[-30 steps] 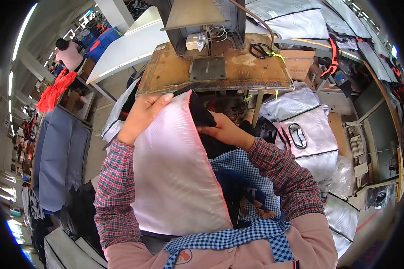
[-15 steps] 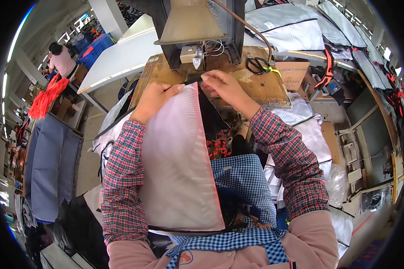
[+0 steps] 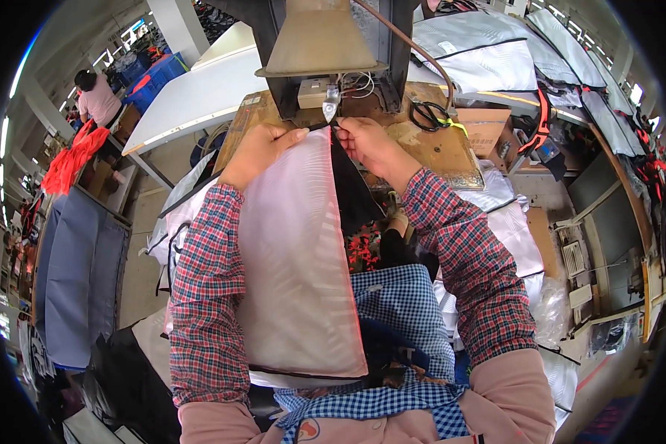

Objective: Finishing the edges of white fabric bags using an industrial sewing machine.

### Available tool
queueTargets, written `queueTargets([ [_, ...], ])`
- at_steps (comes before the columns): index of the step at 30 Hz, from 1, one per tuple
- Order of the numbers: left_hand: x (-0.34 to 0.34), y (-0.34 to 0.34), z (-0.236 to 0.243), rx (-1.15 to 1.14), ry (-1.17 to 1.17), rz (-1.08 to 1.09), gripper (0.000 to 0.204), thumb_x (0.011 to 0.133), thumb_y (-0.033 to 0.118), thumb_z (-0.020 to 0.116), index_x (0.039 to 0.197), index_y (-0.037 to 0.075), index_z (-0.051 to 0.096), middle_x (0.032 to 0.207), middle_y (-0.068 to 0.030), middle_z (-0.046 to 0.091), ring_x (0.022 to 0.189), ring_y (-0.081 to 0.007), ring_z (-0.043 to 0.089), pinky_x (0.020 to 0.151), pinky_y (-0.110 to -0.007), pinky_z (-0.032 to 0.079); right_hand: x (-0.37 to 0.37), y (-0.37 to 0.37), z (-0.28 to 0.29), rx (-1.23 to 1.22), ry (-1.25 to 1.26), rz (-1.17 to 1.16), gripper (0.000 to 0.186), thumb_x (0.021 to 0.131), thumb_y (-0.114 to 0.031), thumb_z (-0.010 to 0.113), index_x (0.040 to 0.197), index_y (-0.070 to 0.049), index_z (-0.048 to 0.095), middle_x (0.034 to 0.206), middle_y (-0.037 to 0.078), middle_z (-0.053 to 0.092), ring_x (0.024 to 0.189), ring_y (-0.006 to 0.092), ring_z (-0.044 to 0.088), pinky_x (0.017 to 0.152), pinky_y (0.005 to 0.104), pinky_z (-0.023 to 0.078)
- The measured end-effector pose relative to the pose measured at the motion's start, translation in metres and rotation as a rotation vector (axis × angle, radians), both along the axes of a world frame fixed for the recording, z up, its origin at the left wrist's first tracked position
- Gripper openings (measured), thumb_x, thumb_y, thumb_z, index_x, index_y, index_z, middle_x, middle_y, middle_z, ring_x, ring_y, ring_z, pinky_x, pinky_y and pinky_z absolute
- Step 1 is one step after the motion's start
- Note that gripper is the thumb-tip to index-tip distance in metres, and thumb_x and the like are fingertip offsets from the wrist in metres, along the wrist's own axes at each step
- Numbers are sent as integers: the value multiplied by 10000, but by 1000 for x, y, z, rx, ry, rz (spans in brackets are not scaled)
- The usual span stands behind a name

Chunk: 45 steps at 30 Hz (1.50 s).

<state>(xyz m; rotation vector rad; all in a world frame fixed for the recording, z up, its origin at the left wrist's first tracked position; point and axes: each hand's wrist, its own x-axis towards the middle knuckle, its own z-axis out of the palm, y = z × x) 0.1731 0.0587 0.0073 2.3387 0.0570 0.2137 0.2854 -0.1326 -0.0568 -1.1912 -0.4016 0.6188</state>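
Observation:
A pale, whitish fabric panel (image 3: 292,259) with pink-red edging and a black border hangs from both hands down over my lap. My left hand (image 3: 260,152) pinches its black upper edge, thumb stretched along it. Opposite, my right hand (image 3: 370,146) has its fingers closed on the same edge at the panel's top corner, where a black fabric piece (image 3: 351,189) hangs down. Just above the gripped corner is the pointed metal tip (image 3: 330,111) of a machine, under a large beige cone-shaped housing (image 3: 320,41). Whether tip and cloth touch, I cannot tell.
Black-handled scissors (image 3: 427,115) lie on the worn wooden machine table (image 3: 440,152), right of my hands. A white table (image 3: 192,89) stands behind at left. More pale panels (image 3: 488,63) are piled at back right. A person in pink (image 3: 100,100) is far left.
Both hands have brought the panel's top corner slightly up, to just beneath the metal tip. My right hand's fingers, spread before, have curled in on the edge.

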Motion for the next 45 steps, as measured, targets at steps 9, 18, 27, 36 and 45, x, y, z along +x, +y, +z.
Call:
queueTargets([
  [9, 4, 8, -9, -61, -20, 3, 448, 916, 369, 634, 822, -67, 666, 600, -77, 592, 567, -106, 513, 573, -316, 454, -11, 13, 5, 64, 72, -116, 141, 925, -205, 551, 822, -112, 570, 755, -41, 537, 683, 89, 477, 649, 238, 404],
  [18, 6, 10, -14, -104, -64, 19, 414, 913, 350, 643, 815, -51, 671, 581, -64, 575, 546, -101, 482, 557, -316, 441, -21, 20, 11, 45, 62, -269, 145, 915, -162, 531, 780, -111, 550, 701, -31, 525, 640, 90, 469, 596, 237, 385],
  [27, -11, 32, -14, -215, -41, 46, 447, 919, 358, 634, 765, -61, 661, 582, -26, 576, 532, -85, 465, 534, -290, 422, -15, -15, 23, 421, 210, -202, 164, 948, -207, 519, 826, -105, 555, 701, -44, 544, 638, 107, 513, 601, 277, 423],
  [36, -84, 49, -7, -405, 137, -101, 412, 934, 370, 619, 820, -20, 688, 664, -2, 621, 547, -53, 509, 521, -230, 429, -110, -72, 2, -660, -1976, -164, 463, 810, -204, 622, 1253, -94, 540, 1361, 92, 455, 1210, 297, 480, 1012, 493, 406],
  [45, -125, 8, -47, 16, 81, -256, 266, 971, 237, 555, 997, -7, 657, 780, 2, 629, 774, -82, 556, 724, -255, 483, -225, 10, 29, 7, -2391, 466, 195, 838, -190, 530, 1016, -149, 598, 940, -19, 566, 948, 178, 564, 900, 405, 424],
])
